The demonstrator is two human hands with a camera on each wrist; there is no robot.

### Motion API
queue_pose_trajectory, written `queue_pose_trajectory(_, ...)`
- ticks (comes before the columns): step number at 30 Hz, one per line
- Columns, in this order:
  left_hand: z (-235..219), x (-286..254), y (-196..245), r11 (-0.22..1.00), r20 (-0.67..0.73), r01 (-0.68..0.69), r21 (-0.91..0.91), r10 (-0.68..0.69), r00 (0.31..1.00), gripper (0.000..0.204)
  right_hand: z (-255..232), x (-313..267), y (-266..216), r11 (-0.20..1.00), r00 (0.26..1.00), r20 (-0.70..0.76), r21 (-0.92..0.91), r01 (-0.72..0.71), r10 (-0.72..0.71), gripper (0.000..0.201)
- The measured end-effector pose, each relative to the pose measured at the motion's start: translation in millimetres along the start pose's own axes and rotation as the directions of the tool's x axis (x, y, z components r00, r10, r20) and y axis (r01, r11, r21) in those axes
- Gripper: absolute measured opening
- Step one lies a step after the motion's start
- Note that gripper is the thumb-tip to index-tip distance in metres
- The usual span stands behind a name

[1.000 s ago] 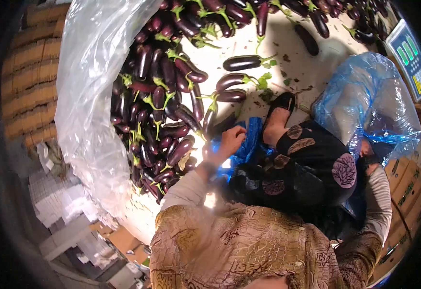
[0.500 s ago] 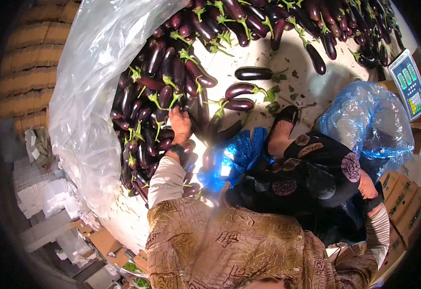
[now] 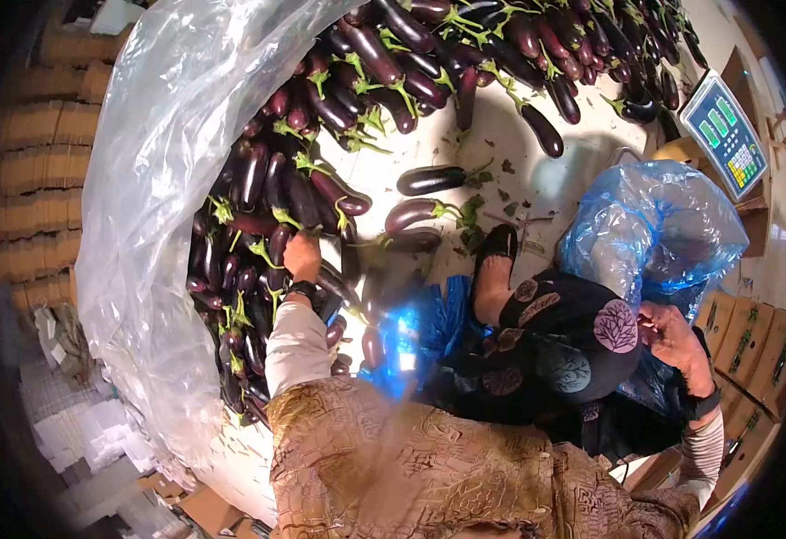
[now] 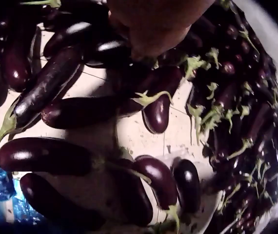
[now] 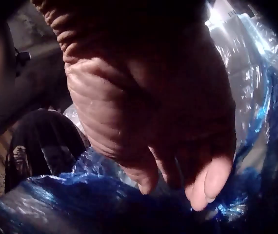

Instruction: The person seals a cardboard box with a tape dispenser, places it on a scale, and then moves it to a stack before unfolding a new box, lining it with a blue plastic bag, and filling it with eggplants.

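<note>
Many dark purple eggplants (image 3: 253,175) with green stems lie heaped in front of me and to the left. My left hand (image 3: 303,256) reaches into the near side of the heap, its fingers curled over an eggplant (image 3: 279,241). In the left wrist view that hand (image 4: 156,24) hangs above the eggplants, fingertips partly in shadow. Beside my knee is my right hand (image 3: 678,344), fingers loosely bent. The right wrist view shows its fingertips down over a blue plastic bag (image 5: 80,195). In the head view the large see-through blue bag (image 3: 604,238) stands just beyond that hand.
A scale display (image 3: 725,135) stands at the far right. Crumpled blue plastic (image 3: 442,310) lies by my foot, near a few loose eggplants (image 3: 430,180). Clear sheeting (image 3: 141,225) edges the heap on the left. Cardboard boxes (image 3: 757,346) stand at the right.
The left hand moved from near the blue plastic by my foot leftward into the eggplant heap. The right hand has drawn back from the large blue bag to beside my knee.
</note>
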State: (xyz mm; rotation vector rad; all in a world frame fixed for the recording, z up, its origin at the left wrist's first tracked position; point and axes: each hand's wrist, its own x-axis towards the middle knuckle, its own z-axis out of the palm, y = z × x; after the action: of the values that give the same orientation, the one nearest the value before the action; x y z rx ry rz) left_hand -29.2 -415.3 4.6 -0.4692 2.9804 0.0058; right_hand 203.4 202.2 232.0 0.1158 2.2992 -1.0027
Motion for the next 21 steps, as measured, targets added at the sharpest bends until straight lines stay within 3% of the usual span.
queue_pose_trajectory(1, 2, 0, 7, 0.953, 0.118, -0.004, -0.303, 0.042, 0.992, 0.027, -6, -5, -14, 0.998, 0.999, -0.014, 0.053, -0.044, 0.045, 0.028)
queue_pose_trajectory(2, 10, -6, 16, 0.817, 0.226, 0.037, -0.576, 0.116, 0.967, 0.028, -9, -7, -23, 0.990, 0.995, -0.022, 0.103, -0.091, 0.094, 0.029)
queue_pose_trajectory(3, -13, -29, 40, 0.319, 0.422, 0.352, -0.880, 0.184, 0.888, 0.024, -8, -9, -21, 0.990, 0.996, -0.052, 0.120, -0.071, 0.077, 0.028)
queue_pose_trajectory(4, -31, -50, 60, 0.125, 0.394, 0.373, -0.919, 0.265, 0.880, 0.021, -10, -9, -21, 0.998, 0.997, -0.073, 0.062, -0.001, 0.006, 0.025)
queue_pose_trajectory(6, -72, -86, 89, -0.023, 0.430, 0.467, -0.884, 0.349, 0.833, 0.019, -21, -10, -35, 0.981, 0.991, -0.065, 0.166, -0.102, 0.114, 0.022)
queue_pose_trajectory(8, -94, -120, 116, -0.116, 0.453, 0.552, -0.826, 0.446, 0.772, 0.019, -29, -7, -44, 0.981, 0.991, -0.106, 0.180, -0.066, 0.086, 0.019)
queue_pose_trajectory(9, -119, -141, 138, -0.152, 0.450, 0.573, -0.806, 0.473, 0.757, 0.019, -31, -6, -53, 0.946, 0.988, -0.106, 0.316, -0.074, 0.113, 0.019)
queue_pose_trajectory(11, -149, -164, 161, -0.076, 0.364, 0.531, -0.844, 0.646, 0.671, 0.017, -37, -2, -78, 0.842, 0.988, -0.101, 0.538, -0.046, 0.119, 0.024)
queue_pose_trajectory(12, -159, -167, 171, 0.046, 0.182, 0.233, -0.971, 0.777, 0.603, 0.015, -40, -1, -88, 0.783, 0.990, -0.103, 0.623, -0.012, 0.097, 0.028)
queue_pose_trajectory(13, -169, -170, 181, 0.054, -0.010, -0.112, -0.992, 0.865, 0.502, 0.013, -42, 1, -93, 0.740, 0.993, -0.117, 0.666, 0.095, -0.022, 0.034)
queue_pose_trajectory(14, -192, -182, 198, 0.096, 0.143, 0.122, -0.988, 0.871, 0.470, 0.012, -42, 3, -96, 0.686, 0.979, -0.146, 0.699, 0.202, -0.140, 0.041)
queue_pose_trajectory(15, -214, -193, 215, 0.143, 0.292, 0.347, -0.927, 0.856, 0.426, 0.013, -43, 7, -102, 0.622, 0.970, -0.179, 0.745, 0.241, -0.162, 0.052)
queue_pose_trajectory(16, -236, -210, 230, 0.115, 0.338, 0.482, -0.869, 0.848, 0.407, 0.014, -41, 11, -107, 0.553, 0.960, -0.212, 0.785, 0.280, -0.184, 0.064)
queue_pose_trajectory(18, -231, -224, 252, 0.049, 0.201, 0.430, -0.901, 0.928, 0.315, 0.015, -31, 16, -109, 0.389, 0.886, -0.362, 0.801, 0.455, -0.290, 0.079)
queue_pose_trajectory(19, -253, -229, 268, 0.111, 0.186, 0.360, -0.926, 0.966, 0.181, 0.016, -30, 22, -105, 0.245, 0.856, -0.397, 0.840, 0.484, -0.331, 0.080)
queue_pose_trajectory(20, -269, -235, 283, 0.107, 0.170, 0.353, -0.929, 0.973, 0.154, 0.016, -32, 21, -109, 0.035, 0.832, -0.442, 0.877, 0.480, -0.336, 0.080)
queue_pose_trajectory(21, -283, -244, 298, 0.206, 0.232, 0.250, -0.946, 0.970, 0.076, 0.018, -34, 21, -112, -0.176, 0.805, -0.486, 0.874, 0.453, -0.341, 0.079)
